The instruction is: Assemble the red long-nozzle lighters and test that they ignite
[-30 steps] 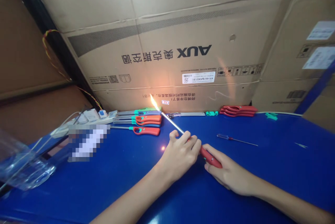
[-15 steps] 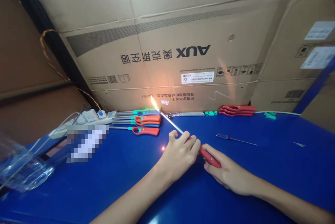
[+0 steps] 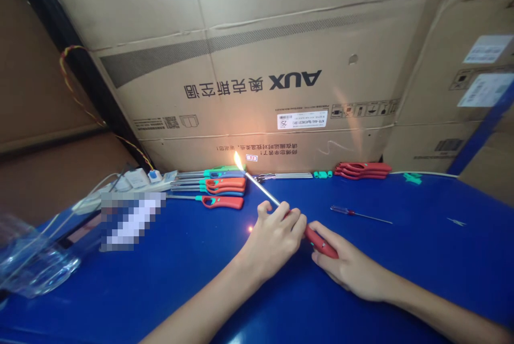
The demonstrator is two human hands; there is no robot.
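Observation:
Both hands grip one red long-neck lighter (image 3: 321, 243) above the blue table. My left hand (image 3: 277, 237) is wrapped over its front part, where the trigger area is hidden by the fingers. Around the rear of the handle, my right hand (image 3: 353, 269) is closed. The metal tube points up and to the left, and a bright flame (image 3: 238, 161) burns at its tip. Several assembled lighters (image 3: 223, 186) in red, orange, blue and green lie to the left, beyond my left hand.
Along the cardboard wall (image 3: 241, 49) lie metal tubes (image 3: 293, 176), teal parts (image 3: 323, 174) and stacked red handle shells (image 3: 363, 170). A screwdriver (image 3: 361, 214) rests at right on the blue table (image 3: 401, 258). At left are a power strip (image 3: 132, 179) and a clear plastic container (image 3: 40, 263).
The flame still burns and has changed shape slightly, standing a little more upright. Both hands keep their hold on the lighter. The whole view has shifted very slightly.

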